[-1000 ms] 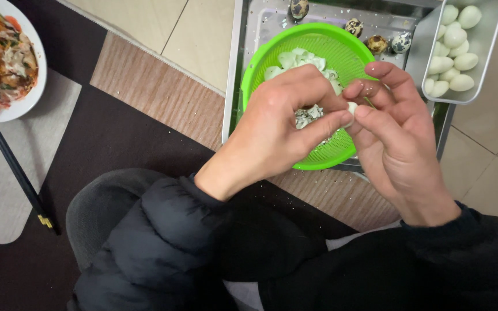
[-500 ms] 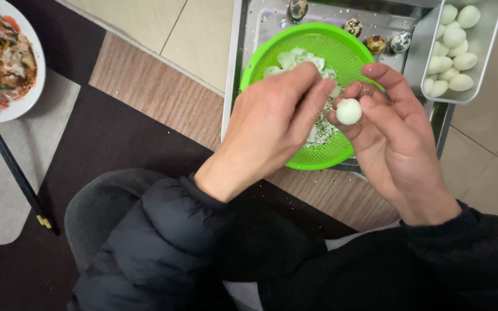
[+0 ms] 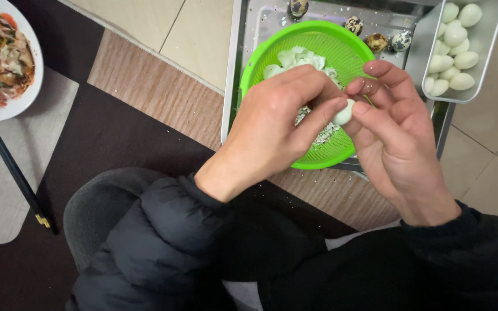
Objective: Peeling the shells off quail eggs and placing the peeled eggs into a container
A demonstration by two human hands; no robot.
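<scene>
The small white peeled egg point(image 3: 344, 112) sits between the two hands, just above the near side of the green strainer bowl point(image 3: 260, 60). It looks tiny, light, smooth and a bit wet, so it is probably slippery. It is likely soft too, and a hard squeeze could split it. The best place to hold it is around its fat middle, with soft fingertips on two sides. Its long way runs from up-right to down-left, tilted, with one rounded end poking up between the fingertips.

The left hand point(image 3: 272, 129) has its fingers curled closed, and its fingertips touch the egg on the left. The right hand point(image 3: 396, 141) pinches the egg with its thumb and first fingers from the right. Both hands grip the same egg.

Under the hands, the strainer bowl holds bits of shell point(image 3: 298, 57) and crumbs. It stands in a shiny metal tray point(image 3: 237, 69). Four speckled eggs point(image 3: 376, 41) with shells on lie in the tray behind the bowl. To the right, a metal box point(image 3: 479, 80) holds a pile of peeled eggs point(image 3: 453, 55). Well apart on the left are a white plate of food point(image 3: 30, 86) and a black chopstick point(image 3: 7, 164). Black sleeves point(image 3: 168, 242) cover both arms
</scene>
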